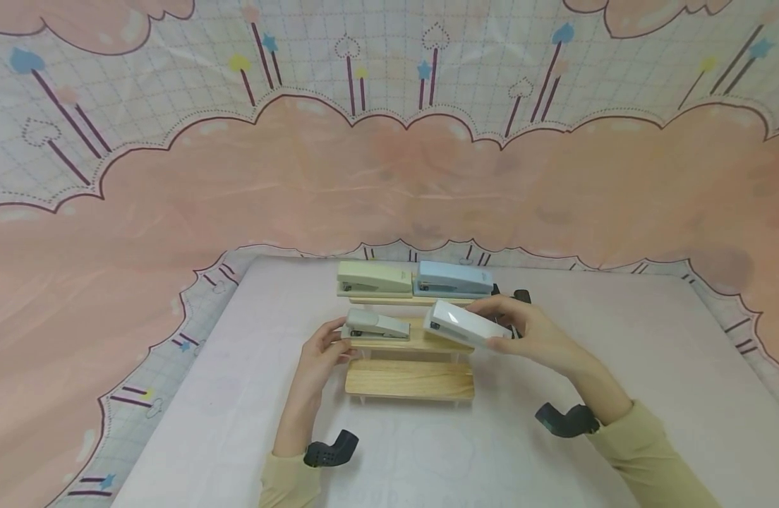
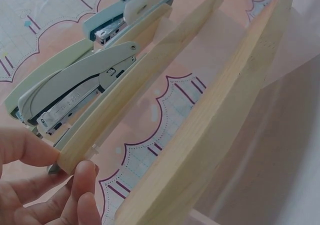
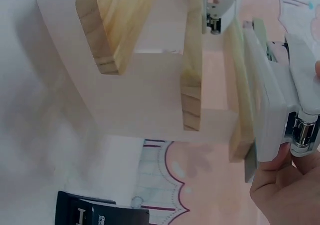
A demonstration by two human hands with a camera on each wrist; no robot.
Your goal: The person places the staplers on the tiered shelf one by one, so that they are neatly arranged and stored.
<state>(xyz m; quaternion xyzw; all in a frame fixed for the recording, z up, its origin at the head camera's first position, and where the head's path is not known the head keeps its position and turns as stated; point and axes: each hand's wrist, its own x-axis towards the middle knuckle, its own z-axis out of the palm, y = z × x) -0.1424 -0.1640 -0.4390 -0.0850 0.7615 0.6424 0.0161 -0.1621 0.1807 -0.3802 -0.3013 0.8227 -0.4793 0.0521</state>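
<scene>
My right hand (image 1: 545,340) grips a white stapler (image 1: 461,323) by its right end, tilted over the right part of the middle wooden shelf board (image 1: 421,344). In the right wrist view the white stapler (image 3: 270,110) overlaps the stand's top tier. On the left of the middle board sits a grey-green stapler (image 1: 379,324). My left hand (image 1: 317,349) pinches that board's left end; the left wrist view has the thumb (image 2: 30,147) on the board end, other fingers curled below, next to the grey-green stapler (image 2: 80,85).
A light green stapler (image 1: 373,277) and a blue stapler (image 1: 454,277) stand side by side on the top board (image 1: 415,301). The lowest board (image 1: 408,379) is bare wood. A black stapler (image 3: 102,210) lies on the table right of the stand, partly behind my right hand in the head view.
</scene>
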